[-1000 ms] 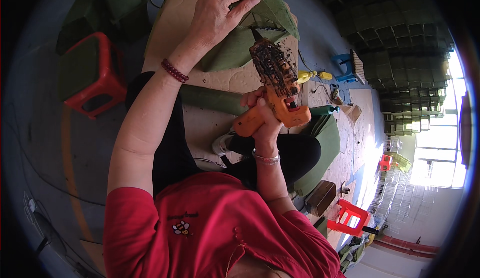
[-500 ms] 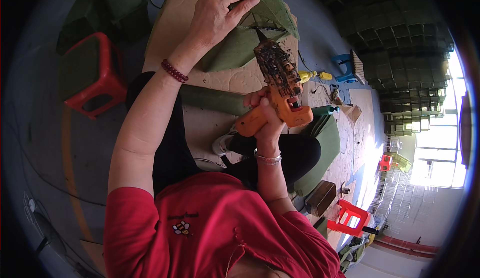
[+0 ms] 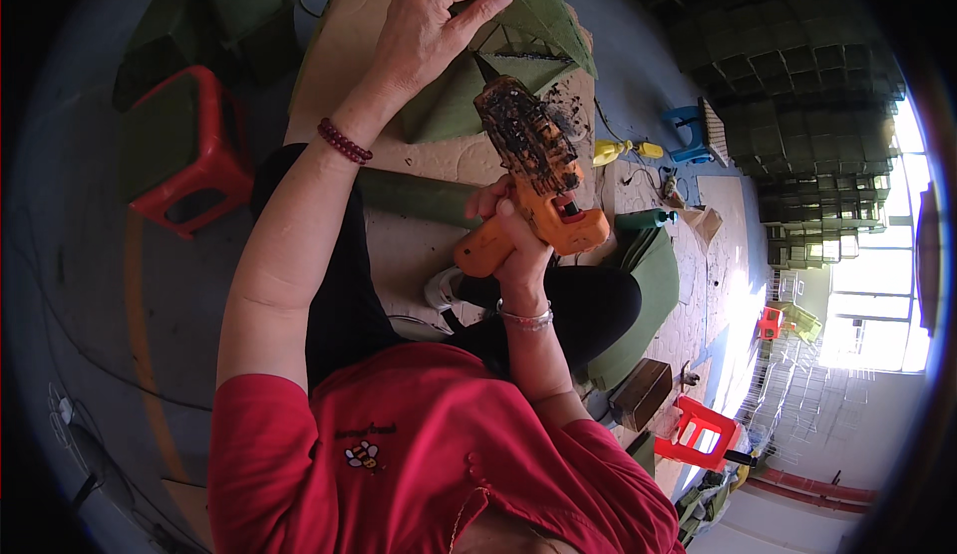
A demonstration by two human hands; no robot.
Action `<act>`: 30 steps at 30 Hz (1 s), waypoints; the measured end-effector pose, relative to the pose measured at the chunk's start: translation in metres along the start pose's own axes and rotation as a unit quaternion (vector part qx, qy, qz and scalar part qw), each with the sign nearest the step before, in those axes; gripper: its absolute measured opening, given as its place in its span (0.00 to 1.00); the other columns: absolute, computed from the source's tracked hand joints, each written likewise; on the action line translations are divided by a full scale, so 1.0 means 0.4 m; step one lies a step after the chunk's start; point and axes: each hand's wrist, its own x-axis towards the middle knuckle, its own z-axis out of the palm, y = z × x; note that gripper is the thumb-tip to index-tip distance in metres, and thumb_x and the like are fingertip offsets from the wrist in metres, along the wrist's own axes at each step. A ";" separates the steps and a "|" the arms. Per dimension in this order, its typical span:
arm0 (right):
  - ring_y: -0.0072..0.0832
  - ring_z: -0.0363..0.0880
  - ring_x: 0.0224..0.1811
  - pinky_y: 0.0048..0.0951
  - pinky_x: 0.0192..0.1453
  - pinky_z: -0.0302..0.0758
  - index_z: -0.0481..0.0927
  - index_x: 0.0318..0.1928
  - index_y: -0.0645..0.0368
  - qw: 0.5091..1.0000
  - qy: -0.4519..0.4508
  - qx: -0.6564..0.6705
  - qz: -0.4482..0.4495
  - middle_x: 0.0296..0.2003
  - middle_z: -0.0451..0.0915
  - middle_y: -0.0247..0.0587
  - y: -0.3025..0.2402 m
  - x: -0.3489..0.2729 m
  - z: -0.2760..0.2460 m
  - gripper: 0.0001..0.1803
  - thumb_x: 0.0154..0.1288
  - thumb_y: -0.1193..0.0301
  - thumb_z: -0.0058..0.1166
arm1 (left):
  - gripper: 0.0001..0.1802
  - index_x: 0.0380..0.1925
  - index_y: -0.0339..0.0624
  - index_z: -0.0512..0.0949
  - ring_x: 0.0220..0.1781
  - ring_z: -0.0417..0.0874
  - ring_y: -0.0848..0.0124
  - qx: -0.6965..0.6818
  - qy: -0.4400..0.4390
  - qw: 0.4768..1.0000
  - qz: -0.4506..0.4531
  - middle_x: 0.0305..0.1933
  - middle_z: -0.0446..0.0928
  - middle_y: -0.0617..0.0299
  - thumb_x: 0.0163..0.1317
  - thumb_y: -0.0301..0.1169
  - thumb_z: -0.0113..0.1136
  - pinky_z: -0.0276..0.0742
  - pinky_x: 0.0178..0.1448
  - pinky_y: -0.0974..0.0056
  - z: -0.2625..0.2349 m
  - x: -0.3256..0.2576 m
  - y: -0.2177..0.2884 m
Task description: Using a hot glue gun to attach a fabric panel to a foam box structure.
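Near the middle of the head view, our right hand (image 3: 515, 240) wraps its fingers (image 3: 495, 198) fully shut around the orange grip of a glue gun (image 3: 538, 170). We see the gun's long axis running from lower right to upper left: the orange body sits just above our knuckles, and the barrel, crusted with black residue, tapers to a dark nozzle that points up and left toward the green fabric piece (image 3: 503, 46). The nozzle tip lies at the fold of that fabric, though we cannot tell whether it touches.

Our left hand (image 3: 429, 31), a dark red bead bracelet (image 3: 344, 141) on its wrist, rests on top of the same green piece, fingers spread and curled lightly, pressing down on it rather than closing around anything. The fabric lies on a tan cardboard sheet (image 3: 344, 61) spread over the floor, with a green roll (image 3: 414, 198) lying crosswise just below the gun.

A red stool (image 3: 189, 150) stands well apart at our left, carrying a green block, and a yellow bottle (image 3: 623, 150) lies near the gun's right side.
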 end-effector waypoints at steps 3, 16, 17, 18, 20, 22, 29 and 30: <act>0.30 0.72 0.35 0.37 0.42 0.73 0.70 0.44 0.65 1.000 0.006 0.001 -0.005 0.31 0.71 0.41 0.012 -0.006 0.003 0.12 0.59 0.80 0.50 | 0.13 0.37 0.37 0.83 0.35 0.85 0.72 -0.019 -0.005 1.000 0.000 0.33 0.84 0.58 0.62 0.37 0.62 0.76 0.39 0.70 -0.002 -0.013 -0.013; 0.31 0.69 0.33 0.40 0.40 0.71 0.70 0.44 0.67 0.997 0.079 -0.002 -0.023 0.33 0.70 0.41 0.020 -0.004 -0.006 0.13 0.57 0.78 0.50 | 0.13 0.37 0.37 0.83 0.34 0.83 0.75 -0.040 -0.013 0.999 -0.032 0.32 0.84 0.60 0.62 0.37 0.62 0.75 0.38 0.71 -0.004 -0.022 -0.021; 0.31 0.69 0.33 0.40 0.40 0.71 0.70 0.44 0.67 0.997 0.080 -0.002 -0.023 0.33 0.70 0.41 0.021 -0.003 -0.006 0.13 0.57 0.78 0.50 | 0.14 0.37 0.37 0.83 0.34 0.83 0.75 -0.034 -0.008 0.999 -0.020 0.32 0.84 0.60 0.62 0.37 0.62 0.75 0.38 0.71 -0.005 -0.021 -0.021; 0.31 0.69 0.33 0.40 0.40 0.71 0.70 0.44 0.67 0.997 0.077 -0.004 -0.018 0.32 0.70 0.41 0.022 -0.002 -0.005 0.13 0.57 0.78 0.50 | 0.14 0.37 0.37 0.84 0.34 0.83 0.75 -0.028 -0.003 1.000 -0.008 0.32 0.84 0.60 0.62 0.37 0.62 0.75 0.38 0.71 -0.005 -0.020 -0.021; 0.31 0.69 0.33 0.39 0.40 0.71 0.70 0.43 0.67 0.997 0.073 -0.006 -0.012 0.32 0.70 0.42 0.024 -0.004 -0.005 0.13 0.57 0.77 0.50 | 0.14 0.37 0.37 0.84 0.34 0.83 0.76 -0.032 -0.004 0.999 -0.016 0.32 0.84 0.60 0.62 0.37 0.62 0.74 0.38 0.71 -0.005 -0.020 -0.019; 0.28 0.71 0.35 0.38 0.41 0.73 0.70 0.47 0.65 1.000 0.009 -0.002 -0.009 0.35 0.71 0.40 0.029 -0.007 -0.009 0.14 0.59 0.81 0.48 | 0.14 0.37 0.37 0.84 0.34 0.83 0.76 -0.036 -0.006 0.999 -0.023 0.32 0.84 0.60 0.62 0.37 0.62 0.74 0.38 0.71 -0.004 -0.020 -0.019; 0.30 0.70 0.33 0.39 0.39 0.71 0.69 0.44 0.67 0.997 0.076 -0.005 -0.019 0.33 0.70 0.42 0.018 -0.009 0.019 0.13 0.57 0.77 0.50 | 0.13 0.37 0.37 0.84 0.35 0.84 0.75 -0.033 -0.009 0.999 -0.021 0.33 0.84 0.59 0.62 0.37 0.62 0.75 0.39 0.71 -0.009 -0.026 -0.028; 0.30 0.70 0.33 0.39 0.39 0.71 0.69 0.44 0.67 0.997 0.072 -0.010 -0.018 0.33 0.70 0.42 0.021 -0.008 0.009 0.14 0.57 0.78 0.49 | 0.13 0.37 0.37 0.84 0.35 0.84 0.75 -0.026 -0.012 0.999 -0.022 0.34 0.84 0.59 0.62 0.37 0.62 0.75 0.39 0.71 -0.013 -0.028 -0.028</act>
